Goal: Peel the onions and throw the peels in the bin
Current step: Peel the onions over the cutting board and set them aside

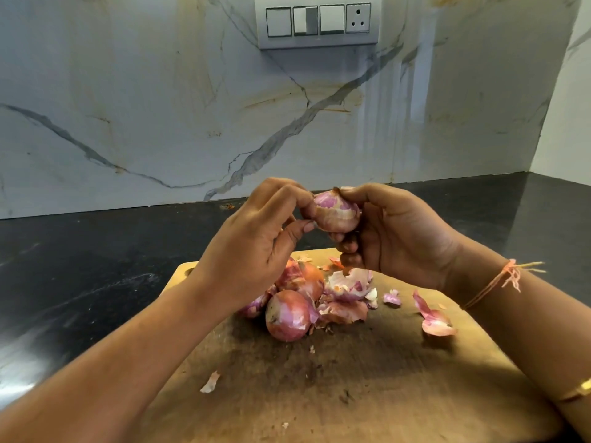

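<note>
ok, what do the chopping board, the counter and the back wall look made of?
Brown rectangular chopping board: wood, matte and worn; grain and dark stains show.
Black counter: polished stone, likely granite; glossy reflections, pale veins.
White back wall: glossy marble-look slab; grey and gold veins, real or printed unclear.

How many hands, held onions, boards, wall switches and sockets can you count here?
Hands: 2
Onion, held: 1
Board: 1
Switches: 3
Socket: 1
Total: 8
</note>
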Demonstrator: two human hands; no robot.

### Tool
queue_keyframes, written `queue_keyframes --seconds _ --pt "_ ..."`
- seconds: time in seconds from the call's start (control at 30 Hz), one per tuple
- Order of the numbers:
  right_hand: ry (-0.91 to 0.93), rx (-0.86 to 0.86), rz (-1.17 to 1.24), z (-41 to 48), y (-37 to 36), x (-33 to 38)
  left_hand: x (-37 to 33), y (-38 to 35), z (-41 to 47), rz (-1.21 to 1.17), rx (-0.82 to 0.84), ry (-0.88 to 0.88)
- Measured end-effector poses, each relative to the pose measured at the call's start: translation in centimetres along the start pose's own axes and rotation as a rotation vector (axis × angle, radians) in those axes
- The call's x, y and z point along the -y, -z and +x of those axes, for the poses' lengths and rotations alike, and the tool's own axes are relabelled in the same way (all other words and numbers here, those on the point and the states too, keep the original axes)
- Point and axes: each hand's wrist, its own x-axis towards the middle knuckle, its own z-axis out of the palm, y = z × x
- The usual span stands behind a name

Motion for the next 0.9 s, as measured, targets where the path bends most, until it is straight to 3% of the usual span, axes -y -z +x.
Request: queue_keyframes --seconds 0.9 --pt "0.016 -0.081 -0.045 -0.26 -0.6 -0.2 -0.45 0.13 0.02 -0.031 -0.01 0.027"
